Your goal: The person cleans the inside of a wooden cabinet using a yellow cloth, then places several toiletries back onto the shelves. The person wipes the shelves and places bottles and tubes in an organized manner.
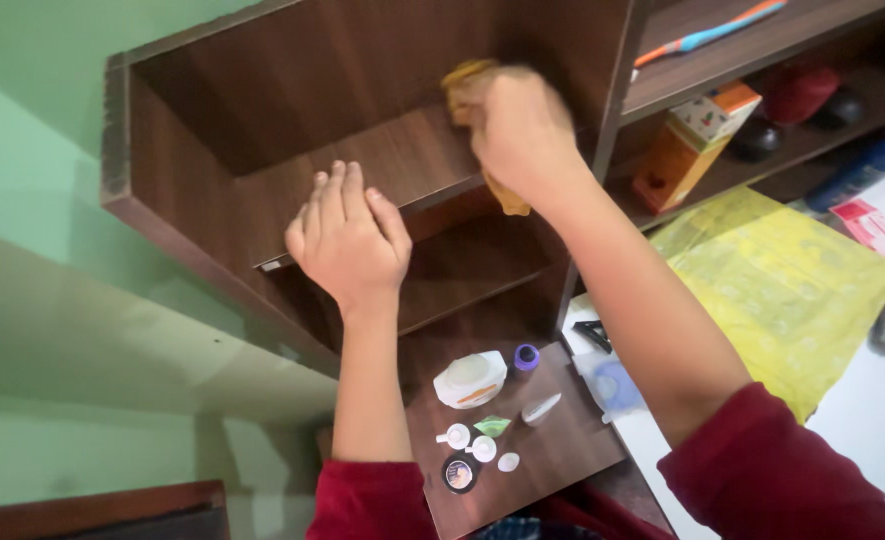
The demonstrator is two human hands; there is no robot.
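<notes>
Dark brown wood makes up the shelf unit (262, 130), fixed against a green wall (32, 120). At about one o'clock from the picture's middle, the right hand (522, 130) is bunched tight on a yellow cloth (462, 85), fingers closed round it, pressing it onto the upper shelf board (402, 165) near the upright divider. A tail of the cloth hangs below the board's front edge. At nine o'clock from that hand, the left hand (350, 238) lies flat on the same board's front edge, fingers together and stretched out, holding nothing; it seems to steady the person's reach.

Below, toward six o'clock, a lower wooden ledge (552, 450) carries a round white jar (470, 380), a small purple-capped bottle (526, 357) and a few little white caps (482, 448). At three o'clock lies a yellow plastic bag (782, 290), with an orange carton (697, 145) on the neighbouring shelf above it.

To wipe well, judging from this, the cloth should stay flat under the palm rather than balled up, travelling in overlapping strokes from the back corner out to the front lip, with the loose tail gathered in so it drags no dust onto the jars beneath. The bracing hand would do better clear of the stroke's path.
</notes>
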